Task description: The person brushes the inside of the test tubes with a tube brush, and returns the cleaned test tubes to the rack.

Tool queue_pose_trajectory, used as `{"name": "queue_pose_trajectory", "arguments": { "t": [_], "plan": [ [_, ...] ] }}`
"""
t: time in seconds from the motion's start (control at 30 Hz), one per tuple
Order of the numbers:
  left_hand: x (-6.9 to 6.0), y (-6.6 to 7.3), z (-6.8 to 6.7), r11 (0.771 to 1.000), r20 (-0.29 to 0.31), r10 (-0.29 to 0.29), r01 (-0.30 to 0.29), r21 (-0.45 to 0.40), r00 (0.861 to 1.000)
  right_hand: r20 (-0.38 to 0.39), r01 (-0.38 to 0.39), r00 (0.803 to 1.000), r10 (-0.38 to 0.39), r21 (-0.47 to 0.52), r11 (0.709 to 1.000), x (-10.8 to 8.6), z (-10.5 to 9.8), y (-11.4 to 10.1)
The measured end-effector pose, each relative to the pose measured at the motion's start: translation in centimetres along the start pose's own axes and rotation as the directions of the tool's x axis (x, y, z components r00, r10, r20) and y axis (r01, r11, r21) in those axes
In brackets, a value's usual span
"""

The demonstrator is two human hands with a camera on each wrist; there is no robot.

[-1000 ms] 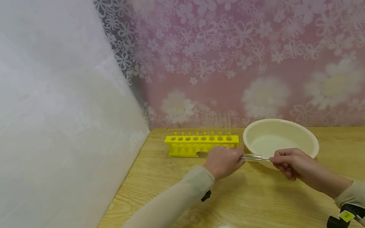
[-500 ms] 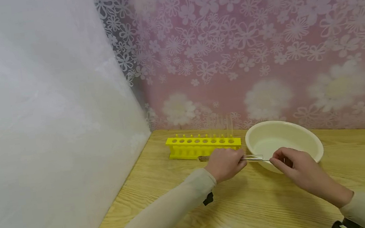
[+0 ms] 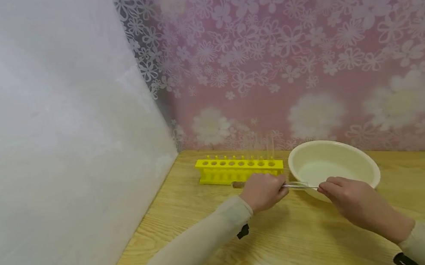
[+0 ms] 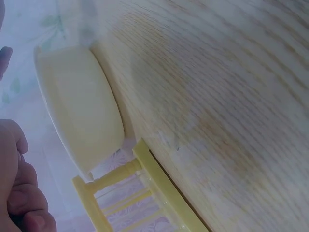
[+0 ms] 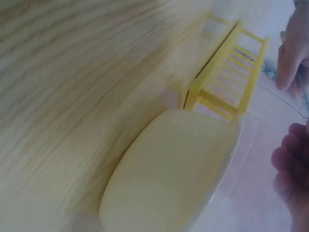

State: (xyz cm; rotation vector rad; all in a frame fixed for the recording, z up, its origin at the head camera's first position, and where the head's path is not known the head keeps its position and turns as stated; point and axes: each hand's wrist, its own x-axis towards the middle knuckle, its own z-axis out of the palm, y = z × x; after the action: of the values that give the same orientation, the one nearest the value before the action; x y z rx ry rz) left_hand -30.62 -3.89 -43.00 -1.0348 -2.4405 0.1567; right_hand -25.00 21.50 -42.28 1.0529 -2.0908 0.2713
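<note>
My left hand [image 3: 264,192] grips a clear glass test tube [image 3: 299,185] lying nearly level above the table. A test tube brush sits inside it: the brown bristle head [image 3: 237,184] shows left of my left fist, and its thin wire handle [image 3: 314,188] comes out of the tube's right end. My right hand [image 3: 364,203] pinches that wire in front of the basin. In the right wrist view, the wire's loop [image 5: 303,111] shows near my right fingers. The left wrist view catches only the curled fingers [image 4: 29,198] of my left hand at its edge.
Behind my left hand stands a yellow test tube rack [image 3: 215,163], with several clear tubes [image 3: 270,147] upright at its right end. A cream oval basin [image 3: 371,167] sits to its right. A white sheet [image 3: 62,144] borders the wooden table [image 3: 190,212] on the left.
My right hand has rolled over, its back turning upward, while still pinching the wire. My left hand has stayed almost in place around the tube. The view has shifted slightly.
</note>
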Motion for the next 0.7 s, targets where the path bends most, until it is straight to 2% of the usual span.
{"name": "queue_pose_trajectory", "arguments": {
  "t": [0.07,0.17,0.27,0.37,0.4,0.53,0.7],
  "plan": [
    [-0.1,-0.1,-0.1,1.0,-0.007,0.002,-0.002,0.017,1.0,0.025,-0.048,0.999,0.047,0.054,0.997,0.3,-0.1,-0.1],
    [-0.2,-0.4,-0.2,1.0,-0.001,0.003,-0.003,0.023,1.0,0.123,-0.138,0.985,0.121,0.139,0.981,0.9,-0.5,-0.3],
    [-0.4,-0.5,-0.5,1.0,0.01,0.004,-0.004,0.025,1.0,0.268,-0.215,0.949,0.164,0.176,0.961,1.7,-0.9,-0.3],
    [-0.4,-0.6,-0.6,0.999,0.02,0.004,-0.004,0.032,1.0,0.374,-0.21,0.917,0.138,0.16,0.965,2.3,-1.3,-0.1],
    [-0.4,-0.6,-0.7,0.999,0.024,0.005,-0.005,0.031,1.0,0.392,-0.195,0.912,0.12,0.158,0.968,2.4,-1.4,-0.1],
    [-0.4,-0.5,-0.7,1.0,0.046,0.015,-0.016,0.015,0.999,0.394,-0.125,0.918,0.045,0.18,0.976,2.6,-1.7,0.0],
    [-0.3,-0.4,-0.4,0.999,0.044,0.051,-0.05,-0.019,0.998,0.417,-0.182,0.907,0.057,0.266,0.947,2.5,-2.1,0.2]
  ]
}}
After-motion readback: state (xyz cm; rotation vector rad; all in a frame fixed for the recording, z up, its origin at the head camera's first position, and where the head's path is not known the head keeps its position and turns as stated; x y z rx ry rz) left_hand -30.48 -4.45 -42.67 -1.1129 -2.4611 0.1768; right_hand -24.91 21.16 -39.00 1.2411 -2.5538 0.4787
